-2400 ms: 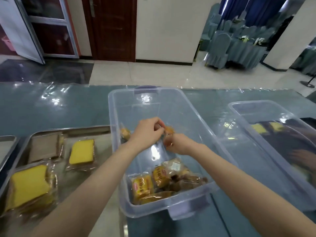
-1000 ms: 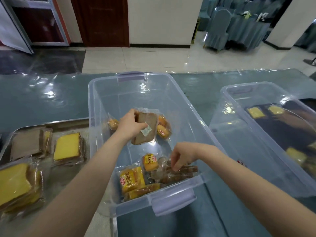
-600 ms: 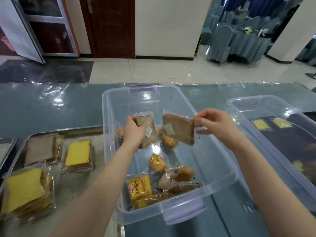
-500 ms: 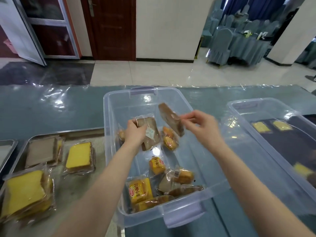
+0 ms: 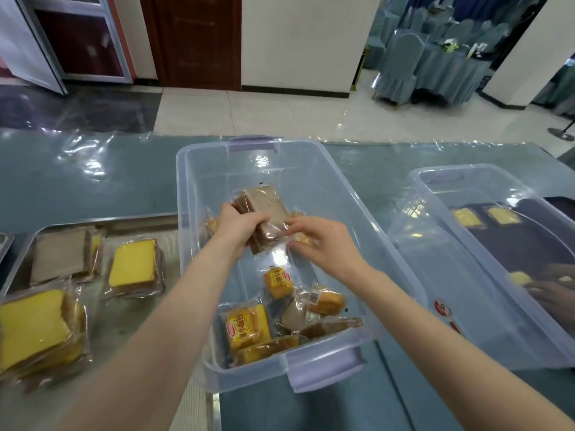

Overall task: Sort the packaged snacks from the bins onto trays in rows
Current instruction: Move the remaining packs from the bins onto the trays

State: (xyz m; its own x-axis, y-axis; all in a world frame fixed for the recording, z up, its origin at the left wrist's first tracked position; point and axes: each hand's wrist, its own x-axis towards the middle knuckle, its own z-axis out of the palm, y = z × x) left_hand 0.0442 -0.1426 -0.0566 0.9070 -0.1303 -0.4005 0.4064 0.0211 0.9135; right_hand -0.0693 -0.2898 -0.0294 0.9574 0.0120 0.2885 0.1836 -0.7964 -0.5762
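Over the middle of the clear plastic bin point(image 5: 193, 188), my left hand point(image 5: 239, 227) grips two stacked brown cake packets point(image 5: 266, 209). My right hand point(image 5: 323, 241) touches the lower right edge of that stack with its fingertips. At the bin's near end lie several yellow and orange bun packets point(image 5: 247, 326) and some brown ones point(image 5: 329, 326). A metal tray point(image 5: 137, 219) to the left carries a brown cake packet point(image 5: 60, 256) and yellow cake packets point(image 5: 133, 267).
A second clear bin point(image 5: 466, 244) stands to the right; through its wall I see yellow packets and another person's hand point(image 5: 550, 292). Near my left elbow lies a stack of yellow cake packets point(image 5: 34, 328). Another tray's edge point(image 5: 4, 244) shows at far left.
My right hand has brought its brown cake packet over to the one in my left hand; both packets are now stacked in my left hand's grip.
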